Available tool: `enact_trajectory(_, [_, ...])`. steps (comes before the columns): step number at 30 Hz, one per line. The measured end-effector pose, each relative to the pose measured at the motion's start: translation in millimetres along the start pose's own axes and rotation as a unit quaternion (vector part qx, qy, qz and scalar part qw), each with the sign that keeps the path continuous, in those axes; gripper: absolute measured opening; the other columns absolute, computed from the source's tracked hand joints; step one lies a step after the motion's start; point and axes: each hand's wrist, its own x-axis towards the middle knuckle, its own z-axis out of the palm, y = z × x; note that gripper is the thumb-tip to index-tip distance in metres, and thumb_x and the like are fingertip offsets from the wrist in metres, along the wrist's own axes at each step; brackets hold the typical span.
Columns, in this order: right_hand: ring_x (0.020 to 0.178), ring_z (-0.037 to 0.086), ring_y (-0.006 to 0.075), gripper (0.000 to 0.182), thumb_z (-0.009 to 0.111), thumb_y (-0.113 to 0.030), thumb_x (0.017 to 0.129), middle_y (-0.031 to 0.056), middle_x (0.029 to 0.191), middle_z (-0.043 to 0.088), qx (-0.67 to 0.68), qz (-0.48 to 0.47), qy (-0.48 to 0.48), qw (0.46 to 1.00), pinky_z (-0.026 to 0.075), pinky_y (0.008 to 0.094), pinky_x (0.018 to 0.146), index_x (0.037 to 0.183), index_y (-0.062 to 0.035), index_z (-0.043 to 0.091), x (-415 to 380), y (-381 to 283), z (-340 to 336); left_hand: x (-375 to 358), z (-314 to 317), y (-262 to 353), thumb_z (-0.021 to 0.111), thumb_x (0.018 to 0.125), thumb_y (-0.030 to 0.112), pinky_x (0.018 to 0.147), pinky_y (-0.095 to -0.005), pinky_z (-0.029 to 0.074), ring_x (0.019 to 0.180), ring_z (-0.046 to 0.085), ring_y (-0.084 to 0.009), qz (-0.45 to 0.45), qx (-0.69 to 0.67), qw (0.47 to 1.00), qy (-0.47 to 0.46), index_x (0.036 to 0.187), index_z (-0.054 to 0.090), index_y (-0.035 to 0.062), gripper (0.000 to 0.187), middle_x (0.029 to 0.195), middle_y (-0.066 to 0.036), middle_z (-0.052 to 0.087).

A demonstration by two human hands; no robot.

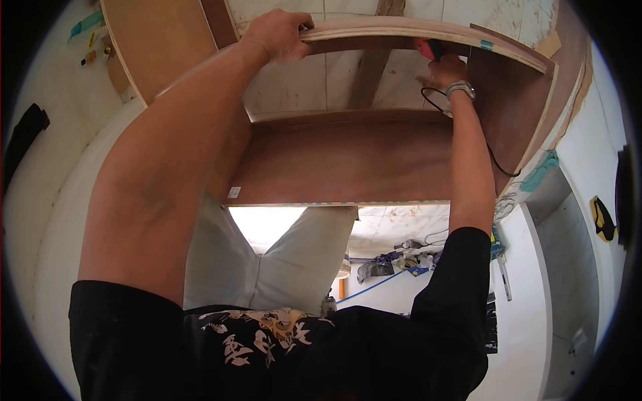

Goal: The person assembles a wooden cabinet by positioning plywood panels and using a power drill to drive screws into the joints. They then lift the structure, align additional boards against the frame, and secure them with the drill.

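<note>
My left hand is closed over the left part of the far board of a brown wooden cabinet frame, its fingers curled at the edge. My right hand, with a watch at the wrist, is wrapped round a red and black corded power tool. The tool is held just below that board, near the right side panel, and its working end is hidden. A black cord runs from around the wrist along the right side panel. The near brown panel lies across my knees or just beyond them.
A light brown wooden panel stands at the upper left. Through the frame opening a wooden strip shows on the tiled floor. Tools and rags lie below right, near a white board. A yellow and black item is at the far right.
</note>
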Motion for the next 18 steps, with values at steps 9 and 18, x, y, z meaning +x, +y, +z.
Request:
enact_trajectory(9, [0.097, 0.073, 0.0419, 0.038, 0.067, -0.02, 0.074, 0.0228, 0.096, 0.075, 0.265, 0.122, 0.037, 0.956, 0.057, 0.0474, 0.091, 0.107, -0.002, 0.069, -28, -4, 35, -1, -1, 1, 0.066, 0.075, 0.026, 0.088, -0.0425, 0.057, 0.097, 0.071, -0.0344, 0.016, 0.005, 1.0, 0.007, 0.119, 0.071, 0.0143, 0.046, 0.104, -0.014, 0.076])
enact_trajectory(18, [0.062, 0.072, 0.0317, 0.03, 0.063, -0.022, 0.077, 0.0225, 0.077, 0.071, 0.075, -0.046, 0.068, 0.994, 0.058, 0.042, 0.062, 0.091, 0.0035, 0.072, 20, 18, 18, -6, -11, 14, 0.067, 0.075, 0.025, 0.09, -0.042, 0.057, 0.098, 0.071, -0.0344, -0.01, 0.008, 1.0, -0.003, 0.12, 0.071, 0.0154, 0.047, 0.105, -0.014, 0.076])
